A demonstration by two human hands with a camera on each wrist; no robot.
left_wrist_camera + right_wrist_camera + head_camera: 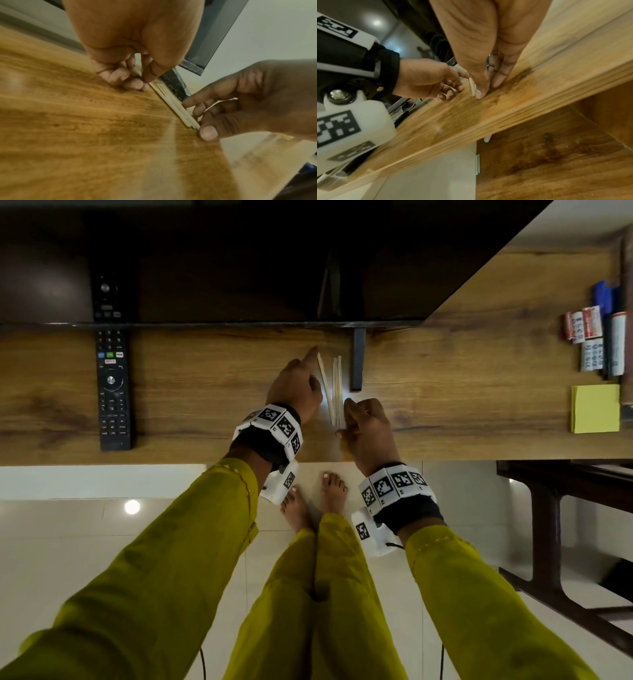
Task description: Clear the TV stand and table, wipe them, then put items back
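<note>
We've got the wooden sticks (pixel 334 392) flat on the tabletop (pixel 205 392), just beside the TV foot (pixel 357 361). Right hand (pixel 368 429) pinches their near ends, left hand (pixel 296 388) fingers curled, forefinger nudging them together for one pickup.

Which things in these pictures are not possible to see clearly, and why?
- Sticks: exact count unclear; they overlap, and the right hand covers their near ends in the head view.
- Remote: its far end lies in dark shadow under the TV.
- Batteries: labels too small to read.
- Pens: blurred near the right edge of the head view.
- Left hand: the palm hides the index finger in the left wrist view.
</note>
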